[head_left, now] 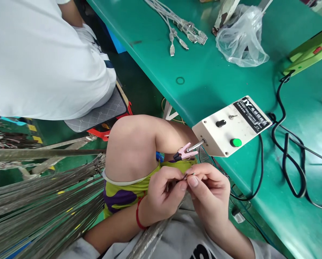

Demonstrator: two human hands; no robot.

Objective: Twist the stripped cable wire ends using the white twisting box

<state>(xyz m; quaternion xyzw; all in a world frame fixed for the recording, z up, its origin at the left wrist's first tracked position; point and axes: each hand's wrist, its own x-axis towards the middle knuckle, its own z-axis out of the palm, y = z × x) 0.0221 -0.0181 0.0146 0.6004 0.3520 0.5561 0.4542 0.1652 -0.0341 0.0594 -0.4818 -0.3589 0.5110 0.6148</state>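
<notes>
My left hand (163, 194) and my right hand (209, 190) meet above my lap, fingertips almost touching. Each has thumb and forefinger closed in a pinch on thin wire ends (185, 177), of which a dark bit and a greenish tip show. Most of the wires are hidden by the fingers. A clear-jacketed grey cable (151, 235) runs up across my lap below the hands. Just beyond my fingertips, a pink spring clip (186, 152) with dark jaws sits on the metal shaft of a beige box machine (220, 133) with a knob, a toggle and a green button.
The green table (155, 66) holds bundled USB cables (187, 30), a clear plastic bag (243, 39), a green device (312, 50) and looping black cords (285, 158). On the left, long grey cables (55, 190) hang over a rack. A person in white (50, 61) sits beyond.
</notes>
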